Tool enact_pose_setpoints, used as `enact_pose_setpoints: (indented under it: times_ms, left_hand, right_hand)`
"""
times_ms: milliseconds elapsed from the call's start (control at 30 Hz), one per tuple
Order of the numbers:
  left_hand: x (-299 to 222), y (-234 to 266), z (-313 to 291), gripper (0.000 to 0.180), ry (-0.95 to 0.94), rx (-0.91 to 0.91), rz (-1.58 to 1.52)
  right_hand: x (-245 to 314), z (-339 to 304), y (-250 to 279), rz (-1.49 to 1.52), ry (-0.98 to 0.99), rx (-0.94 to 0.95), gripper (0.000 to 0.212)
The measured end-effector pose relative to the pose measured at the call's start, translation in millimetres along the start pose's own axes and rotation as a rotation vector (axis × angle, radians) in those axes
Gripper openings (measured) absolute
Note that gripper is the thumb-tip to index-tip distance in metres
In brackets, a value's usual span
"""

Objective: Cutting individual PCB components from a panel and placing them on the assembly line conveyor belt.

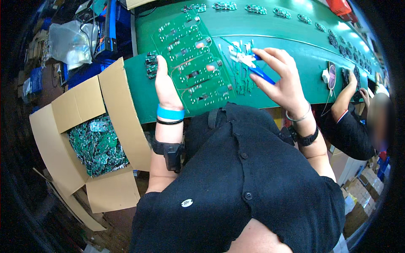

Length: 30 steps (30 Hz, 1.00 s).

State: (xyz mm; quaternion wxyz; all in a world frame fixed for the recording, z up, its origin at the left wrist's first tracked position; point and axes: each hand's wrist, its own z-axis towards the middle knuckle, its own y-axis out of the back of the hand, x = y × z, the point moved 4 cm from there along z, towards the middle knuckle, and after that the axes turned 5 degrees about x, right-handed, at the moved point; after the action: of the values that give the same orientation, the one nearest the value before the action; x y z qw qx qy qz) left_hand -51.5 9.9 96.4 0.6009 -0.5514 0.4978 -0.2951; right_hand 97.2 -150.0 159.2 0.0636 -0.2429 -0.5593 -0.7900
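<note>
My left hand [167, 90] holds a large green circuit board panel [190, 63] tilted above the bench, thumb along its left edge. Fingertips show through gaps in the panel; the rest of those fingers are hidden behind it. Just right of the panel, my right hand [283, 78] has its thumb and fingers around the blue handles of a pair of pliers [262, 74]. The pliers' pale jaws point left toward the panel, over a heap of thin green board strips [242, 80] on the bench.
An open cardboard box [120, 90] full of green board pieces [97, 143] stands at my left. Small dark boards [151, 65] are stacked beside the panel. Rows of round boards [255, 9] line the far bench [278, 30]. Another person's arm [344, 99] works at the right.
</note>
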Motion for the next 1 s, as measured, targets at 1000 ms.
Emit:
enact_pose_setpoints:
  times_ms: [1000]
  left_hand:
    - [-12, -16, 14, 0.061, -0.086, -0.127, 0.366]
  right_hand:
    - [46, 1, -11, -0.218, 0.189, 0.194, 0.046]
